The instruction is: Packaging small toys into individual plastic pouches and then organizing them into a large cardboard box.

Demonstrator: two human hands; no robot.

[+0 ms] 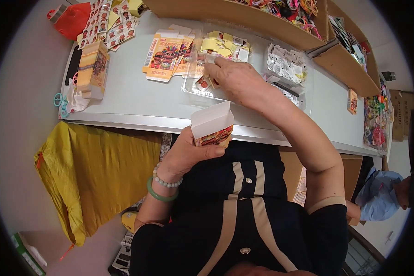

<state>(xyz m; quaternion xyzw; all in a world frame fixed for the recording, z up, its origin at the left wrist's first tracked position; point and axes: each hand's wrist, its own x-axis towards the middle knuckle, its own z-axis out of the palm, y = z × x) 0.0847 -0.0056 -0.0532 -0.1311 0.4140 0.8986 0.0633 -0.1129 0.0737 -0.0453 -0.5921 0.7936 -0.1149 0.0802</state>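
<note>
Upright over the table's front edge, a small printed carton (214, 133) with raised white flaps rests in my left hand (188, 147), the thumb across its front. My right hand (237, 80) reaches into a clear plastic tray (193, 94), its fingers bent down among small printed cards (203, 83). The fingertips are partly hidden, so what they pinch cannot be made out. Yellow-backed paper pieces (221, 43) lie in the tray beyond that hand. Left of the tray, several flat orange cartons (163, 55) overlap on the table.
A clear tray of small white packets (285, 64) stands to the right. Cardboard boxes (271, 23) of colourful trinkets line the back. At the left are stacked cartons (93, 71), sticker sheets (119, 27), and teal-handled scissors (62, 102). A yellow cloth (101, 170) hangs below; another person (379, 195) is at right.
</note>
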